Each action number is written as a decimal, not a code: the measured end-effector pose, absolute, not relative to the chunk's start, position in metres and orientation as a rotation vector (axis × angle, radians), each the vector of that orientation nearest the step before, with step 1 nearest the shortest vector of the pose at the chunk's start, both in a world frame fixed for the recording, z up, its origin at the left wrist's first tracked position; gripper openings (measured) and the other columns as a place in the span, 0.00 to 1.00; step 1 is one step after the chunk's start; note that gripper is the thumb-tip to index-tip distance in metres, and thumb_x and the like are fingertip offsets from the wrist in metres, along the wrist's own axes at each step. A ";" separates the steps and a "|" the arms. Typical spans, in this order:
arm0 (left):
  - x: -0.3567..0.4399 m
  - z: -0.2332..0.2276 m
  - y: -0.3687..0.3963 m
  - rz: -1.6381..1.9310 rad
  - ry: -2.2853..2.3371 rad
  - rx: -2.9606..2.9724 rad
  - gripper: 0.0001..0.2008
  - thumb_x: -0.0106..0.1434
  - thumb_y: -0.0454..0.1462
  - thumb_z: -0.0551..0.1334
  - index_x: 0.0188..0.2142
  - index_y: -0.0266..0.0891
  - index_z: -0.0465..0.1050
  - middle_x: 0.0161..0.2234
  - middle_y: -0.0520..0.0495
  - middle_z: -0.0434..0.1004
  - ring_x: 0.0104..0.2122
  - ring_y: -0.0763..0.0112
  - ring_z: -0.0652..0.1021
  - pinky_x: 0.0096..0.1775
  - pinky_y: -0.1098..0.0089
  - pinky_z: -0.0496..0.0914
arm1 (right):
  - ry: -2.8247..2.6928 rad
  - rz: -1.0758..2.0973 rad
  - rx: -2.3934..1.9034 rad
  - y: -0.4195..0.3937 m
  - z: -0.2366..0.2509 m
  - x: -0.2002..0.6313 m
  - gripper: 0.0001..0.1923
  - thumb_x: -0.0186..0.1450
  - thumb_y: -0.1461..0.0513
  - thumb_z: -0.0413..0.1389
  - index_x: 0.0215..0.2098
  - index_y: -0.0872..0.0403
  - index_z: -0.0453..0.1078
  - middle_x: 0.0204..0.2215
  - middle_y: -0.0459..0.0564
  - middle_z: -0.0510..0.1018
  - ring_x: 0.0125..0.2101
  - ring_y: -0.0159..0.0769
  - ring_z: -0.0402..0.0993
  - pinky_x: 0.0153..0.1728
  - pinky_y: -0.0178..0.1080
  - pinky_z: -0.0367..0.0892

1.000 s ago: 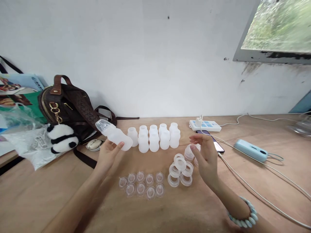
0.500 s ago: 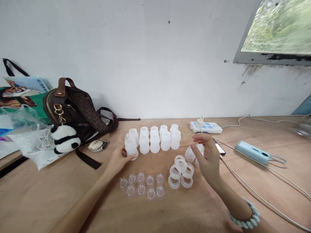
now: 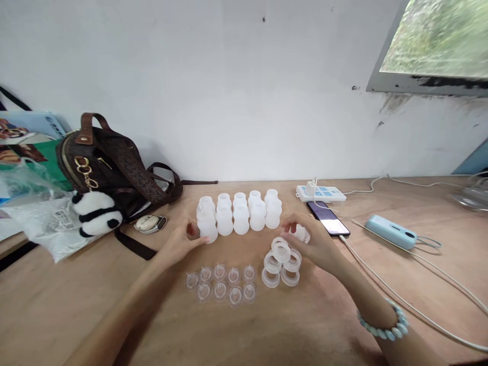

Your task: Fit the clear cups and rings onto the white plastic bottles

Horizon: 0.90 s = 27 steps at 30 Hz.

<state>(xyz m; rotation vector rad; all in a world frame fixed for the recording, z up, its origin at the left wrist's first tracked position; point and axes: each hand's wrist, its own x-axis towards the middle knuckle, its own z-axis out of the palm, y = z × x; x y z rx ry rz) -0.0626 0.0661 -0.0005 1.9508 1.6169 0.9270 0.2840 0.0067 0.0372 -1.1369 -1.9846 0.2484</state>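
Note:
Two rows of white translucent bottles (image 3: 241, 213) stand on the wooden table (image 3: 312, 325). My left hand (image 3: 180, 245) rests on the table with its fingertips around the front-left bottle (image 3: 208, 227), which stands upright. My right hand (image 3: 314, 245) is low over the table, its fingers on a small clear cap (image 3: 302, 233) just behind a pile of clear rings (image 3: 281, 263). Several clear teats (image 3: 221, 285) lie in two rows in front of the bottles, between my two arms.
A brown handbag (image 3: 110, 173) with a panda toy (image 3: 97, 213) and plastic bags (image 3: 41, 218) sit at the left. A phone (image 3: 328, 217), a power strip (image 3: 321, 193), a light blue device (image 3: 391, 233) and cables (image 3: 412, 305) lie at the right. The wall is behind.
My left hand brought a bottle down from the air and stood it at the front-left of the rows. My right hand sank from above the rings to the table with the cap.

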 end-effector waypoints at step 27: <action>-0.079 0.047 0.029 0.076 1.248 1.997 0.09 0.46 0.35 0.68 0.30 0.42 0.75 0.30 0.52 0.77 0.31 0.64 0.75 0.31 0.72 0.67 | -2.474 0.152 -1.305 0.007 0.031 0.286 0.11 0.58 0.68 0.62 0.38 0.52 0.71 0.39 0.52 0.74 0.44 0.48 0.69 0.43 0.50 0.66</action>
